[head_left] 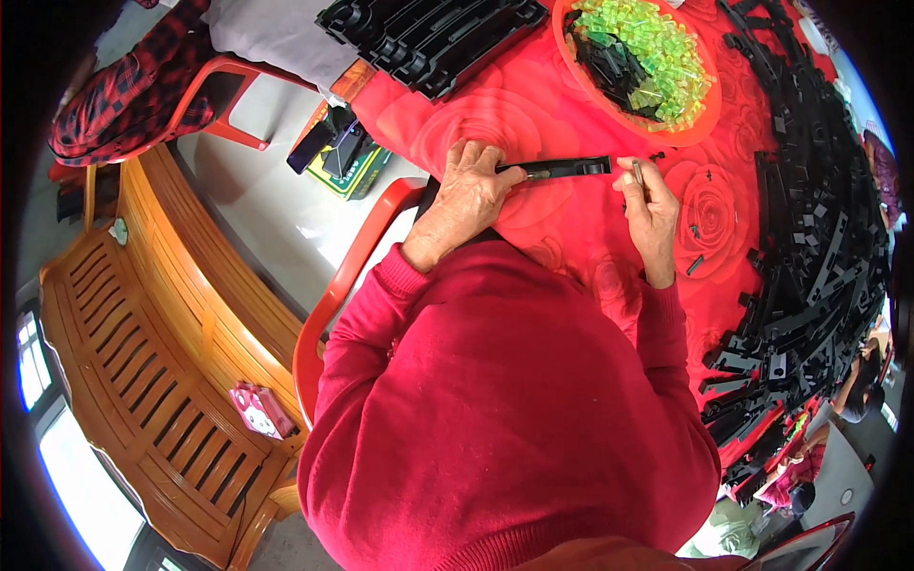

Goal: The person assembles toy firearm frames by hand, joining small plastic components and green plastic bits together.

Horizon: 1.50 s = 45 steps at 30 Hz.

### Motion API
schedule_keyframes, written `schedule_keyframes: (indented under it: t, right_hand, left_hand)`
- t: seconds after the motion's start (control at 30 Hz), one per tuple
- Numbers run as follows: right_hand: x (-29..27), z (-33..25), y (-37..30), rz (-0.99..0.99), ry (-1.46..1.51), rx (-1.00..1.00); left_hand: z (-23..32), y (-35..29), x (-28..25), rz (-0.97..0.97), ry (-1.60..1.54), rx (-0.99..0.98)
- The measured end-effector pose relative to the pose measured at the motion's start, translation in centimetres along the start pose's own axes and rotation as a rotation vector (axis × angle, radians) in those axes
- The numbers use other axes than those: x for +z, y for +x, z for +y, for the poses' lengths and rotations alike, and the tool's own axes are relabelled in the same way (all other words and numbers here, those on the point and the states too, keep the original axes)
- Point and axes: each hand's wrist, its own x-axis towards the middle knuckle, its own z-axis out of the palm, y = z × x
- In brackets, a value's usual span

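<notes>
My left hand is closed on a slim black plastic strip, which lies flat across the red rose-patterned tablecloth. The strip's right end points toward my right hand. Thumb and fingers of that hand are pinched together, apart from the strip. A slim greyish thing shows at their tips, too small to name. Beyond the hands stands an orange-red basin holding translucent yellow-green pieces and small black pieces.
Black parts lie in a large heap along the right. At the far left of the table is a ribbed black plastic tray. A red chair, a wooden bench and a green-yellow box stand left. Other people sit nearby.
</notes>
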Motion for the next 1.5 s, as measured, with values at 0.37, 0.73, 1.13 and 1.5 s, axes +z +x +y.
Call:
schedule_keyframes:
  t: [0.37,0.73,1.13,1.5]
  right_hand:
    - [4.0,-2.9,0.3,-0.238,-0.289,-0.324]
    - [4.8,-4.1,5.7,-0.533,-0.680,-0.405]
    - [7.1,-4.7,7.8,-0.799,-0.839,-0.309]
    - [7.9,-4.3,7.4,-0.827,-0.858,-0.373]
  left_hand:
    - [0.8,0.3,-0.4,0.064,-0.047,-0.009]
    - [0.0,-1.2,-1.3,0.099,-0.008,-0.115]
    - [-0.4,-1.6,0.7,0.176,-0.038,-0.120]
    - [-0.7,-1.6,1.2,0.171,-0.075,-0.100]
